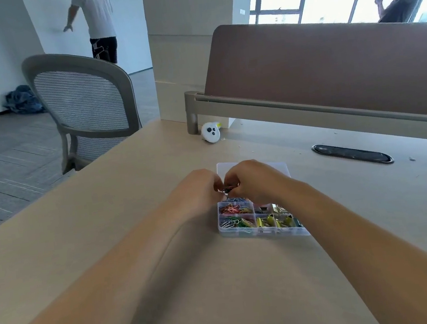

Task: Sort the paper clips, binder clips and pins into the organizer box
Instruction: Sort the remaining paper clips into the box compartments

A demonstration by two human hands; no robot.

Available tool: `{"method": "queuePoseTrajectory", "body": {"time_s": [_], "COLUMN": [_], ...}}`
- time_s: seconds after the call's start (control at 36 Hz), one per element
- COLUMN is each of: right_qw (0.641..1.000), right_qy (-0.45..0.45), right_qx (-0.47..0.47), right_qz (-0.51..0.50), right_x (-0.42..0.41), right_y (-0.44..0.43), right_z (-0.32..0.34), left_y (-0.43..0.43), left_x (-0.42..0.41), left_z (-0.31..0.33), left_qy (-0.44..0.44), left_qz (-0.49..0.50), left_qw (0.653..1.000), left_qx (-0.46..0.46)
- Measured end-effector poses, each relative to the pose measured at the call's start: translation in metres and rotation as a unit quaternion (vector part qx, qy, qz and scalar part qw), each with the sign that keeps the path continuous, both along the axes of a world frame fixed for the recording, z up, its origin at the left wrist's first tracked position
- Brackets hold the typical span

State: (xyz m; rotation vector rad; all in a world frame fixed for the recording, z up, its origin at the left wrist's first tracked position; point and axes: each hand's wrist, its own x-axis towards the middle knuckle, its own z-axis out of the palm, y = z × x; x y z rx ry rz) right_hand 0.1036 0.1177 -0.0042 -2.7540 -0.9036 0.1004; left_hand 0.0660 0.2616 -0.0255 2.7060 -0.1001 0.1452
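Stretching across most of the view is a pale wooden surface (107, 228), with a brown divider panel (330, 72) along its far right side and a grey mesh chair (84, 102) at far left. Two bare forearms reach in from the near edge. The left hand (199, 187) and right hand (252, 181) meet above the far end of a clear organizer box (264, 232), which sits on the surface just right of centre. Its lid (285, 166) lies open on the far side. Coloured paper clips (233, 213) fill the left compartments and yellow binder clips (266, 221) sit in the near middle ones. The right wrist partly hides the right compartments, and no pins can be made out.

Both grips are closed on one dark clip (226, 188), fingertips curled round it from either side. It is too small and blurred to tell its kind.

Likely risks:
- A fingertip slip would probably drop the clip among the paper clips just below, possibly the wrong section.
- If it is a sprung binder clip, it may jump from the pinch.
- The right wrist hangs low over the box and could nudge it.
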Motion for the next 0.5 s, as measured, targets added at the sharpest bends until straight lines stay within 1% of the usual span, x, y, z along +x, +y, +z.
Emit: {"method": "queuePoseTrajectory", "body": {"time_s": [0.19,0.5], "right_qw": [1.0,1.0], "right_qy": [0.0,-0.014], "right_qx": [-0.026,-0.019], "right_qz": [0.011,0.002], "right_x": [0.0009,0.0002], "right_y": [0.0027,0.0004], "right_z": [0.0036,-0.0018], "left_y": [-0.0022,-0.0031], "left_x": [-0.0004,0.0012], "left_z": [0.0019,-0.0002], "left_qy": [-0.009,-0.002], "left_qz": [-0.012,0.002], "left_qw": [1.0,1.0], "left_qx": [0.011,0.013]}}
